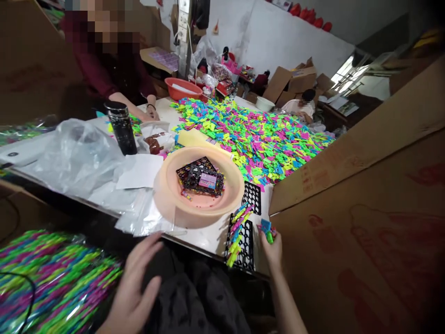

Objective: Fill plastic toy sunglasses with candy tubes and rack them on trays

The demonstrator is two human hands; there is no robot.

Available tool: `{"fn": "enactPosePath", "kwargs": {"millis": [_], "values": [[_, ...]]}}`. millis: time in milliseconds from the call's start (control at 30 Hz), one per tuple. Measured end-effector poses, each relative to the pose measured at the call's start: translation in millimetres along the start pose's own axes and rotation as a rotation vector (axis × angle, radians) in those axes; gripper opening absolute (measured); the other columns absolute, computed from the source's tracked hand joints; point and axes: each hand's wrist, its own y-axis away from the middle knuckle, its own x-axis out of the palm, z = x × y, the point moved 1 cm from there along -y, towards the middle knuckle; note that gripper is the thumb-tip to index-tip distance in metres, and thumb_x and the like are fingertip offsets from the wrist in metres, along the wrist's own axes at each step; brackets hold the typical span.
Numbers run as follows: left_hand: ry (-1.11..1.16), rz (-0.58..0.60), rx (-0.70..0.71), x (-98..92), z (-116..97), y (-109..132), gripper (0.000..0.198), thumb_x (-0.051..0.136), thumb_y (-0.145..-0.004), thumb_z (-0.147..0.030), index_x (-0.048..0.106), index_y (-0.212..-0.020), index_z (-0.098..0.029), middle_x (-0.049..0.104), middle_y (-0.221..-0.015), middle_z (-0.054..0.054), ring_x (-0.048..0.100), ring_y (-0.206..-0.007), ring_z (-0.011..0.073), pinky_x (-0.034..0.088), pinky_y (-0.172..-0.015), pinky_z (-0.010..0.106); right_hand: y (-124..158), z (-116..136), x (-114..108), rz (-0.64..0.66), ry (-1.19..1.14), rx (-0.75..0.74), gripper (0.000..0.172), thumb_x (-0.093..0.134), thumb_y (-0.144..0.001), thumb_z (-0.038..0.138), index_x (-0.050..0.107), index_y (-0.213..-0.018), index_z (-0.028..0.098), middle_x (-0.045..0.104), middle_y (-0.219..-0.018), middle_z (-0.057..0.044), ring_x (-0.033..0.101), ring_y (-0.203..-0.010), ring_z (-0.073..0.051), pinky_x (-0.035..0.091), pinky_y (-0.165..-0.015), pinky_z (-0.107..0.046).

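Observation:
My left hand [134, 287] lies flat with fingers spread on dark cloth over my lap, below the table edge, holding nothing. My right hand [273, 248] is raised at the table's front edge, pinched around a few small coloured plastic pieces [267, 229]. Just left of it a black plastic grid rack [243, 243] lies on the table with several yellow, pink and blue clips [238, 227] stuck in it. A second black grid [252, 197] lies behind it.
A peach plastic basin [181, 204] holds more black grids. A big heap of neon plastic pieces [257, 139] covers the table. A black flask [121, 127], clear bags [76, 157], cardboard boxes [365, 208] at right, bagged coloured pieces [48, 278] at left. A person sits across the table.

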Motion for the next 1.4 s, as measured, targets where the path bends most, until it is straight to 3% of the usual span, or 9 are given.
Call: {"fn": "enactPosePath", "kwargs": {"millis": [100, 167, 267, 367, 633, 933, 1267, 1400], "values": [[0.035, 0.197, 0.251, 40.9, -15, -1, 0.048, 0.047, -0.08, -0.013, 0.046, -0.125, -0.029, 0.047, -0.133, 0.009, 0.041, -0.124, 0.0254, 0.035, -0.101, 0.044, -7, 6, 19, -0.046, -0.013, -0.028, 0.041, 0.056, -0.07, 0.046, 0.051, -0.097, 0.015, 0.059, -0.101, -0.014, 0.055, -0.096, -0.028, 0.043, -0.084, -0.041], [0.111, 0.32, 0.331, 60.6, -25, 4, 0.048, 0.045, -0.079, -0.009, 0.049, -0.123, -0.028, 0.053, -0.127, 0.011, 0.045, -0.12, 0.0244, 0.039, -0.097, 0.043, -5, 8, 24, -0.12, -0.007, -0.028, 0.04, 0.056, -0.07, 0.046, 0.053, -0.095, 0.014, 0.056, -0.108, -0.016, 0.05, -0.104, -0.03, 0.036, -0.093, -0.045], [0.203, 0.507, 0.405, 74.5, -33, 15, 0.046, 0.041, -0.078, -0.006, 0.054, -0.117, -0.027, 0.058, -0.121, 0.012, 0.051, -0.114, 0.0237, 0.042, -0.093, 0.043, 0, 5, 28, -0.235, -0.003, 0.012, 0.038, 0.054, -0.071, 0.046, 0.055, -0.093, 0.015, 0.05, -0.118, -0.017, 0.043, -0.11, -0.031, 0.027, -0.099, -0.047], [0.223, 0.611, 0.392, 76.3, -25, 24, 0.043, 0.038, -0.079, -0.006, 0.059, -0.111, -0.026, 0.06, -0.118, 0.012, 0.053, -0.11, 0.0236, 0.042, -0.091, 0.043, 3, -1, 30, -0.299, -0.007, 0.081, 0.038, 0.053, -0.072, 0.049, 0.057, -0.089, 0.016, 0.047, -0.119, -0.016, 0.04, -0.111, -0.032, 0.028, -0.098, -0.044], [0.258, 0.498, 0.279, 73.8, 2, 35, 0.036, 0.038, -0.084, -0.007, 0.058, -0.109, -0.025, 0.059, -0.114, 0.01, 0.052, -0.104, 0.0194, 0.042, -0.088, 0.037, 5, -5, 32, -0.333, -0.076, 0.108, 0.044, 0.051, -0.072, 0.054, 0.059, -0.091, 0.015, 0.05, -0.113, -0.014, 0.041, -0.108, -0.028, 0.032, -0.094, -0.039], [0.317, 0.559, 0.274, 79.0, 4, 29, 0.036, 0.035, -0.086, -0.008, 0.056, -0.112, -0.024, 0.062, -0.106, 0.01, 0.056, -0.098, 0.0186, 0.046, -0.083, 0.034, 4, -9, 40, -0.297, -0.303, 0.121, 0.048, 0.045, -0.079, 0.052, 0.053, -0.105, 0.012, 0.062, -0.096, -0.011, 0.057, -0.083, -0.02, 0.043, -0.076, -0.031], [0.407, 0.601, 0.361, 83.4, -2, 28, 0.036, 0.035, -0.086, -0.007, 0.053, -0.115, -0.021, 0.063, -0.097, 0.01, 0.057, -0.09, 0.0181, 0.045, -0.077, 0.031, 6, 0, 34, -0.355, -0.263, 0.193, 0.035, 0.044, -0.078, 0.043, 0.057, -0.093, 0.014, 0.061, -0.088, -0.011, 0.054, -0.084, -0.024, 0.039, -0.079, -0.037], [0.401, 0.62, 0.347, 81.2, -2, 31, 0.036, 0.036, -0.086, -0.008, 0.053, -0.115, -0.022, 0.063, -0.096, 0.01, 0.056, -0.09, 0.0185, 0.045, -0.078, 0.032, 4, 12, 28, -0.436, -0.261, 0.195, 0.024, 0.049, -0.074, 0.033, 0.059, -0.087, 0.016, 0.053, -0.109, -0.014, 0.045, -0.105, -0.027, 0.03, -0.094, -0.043]]}}
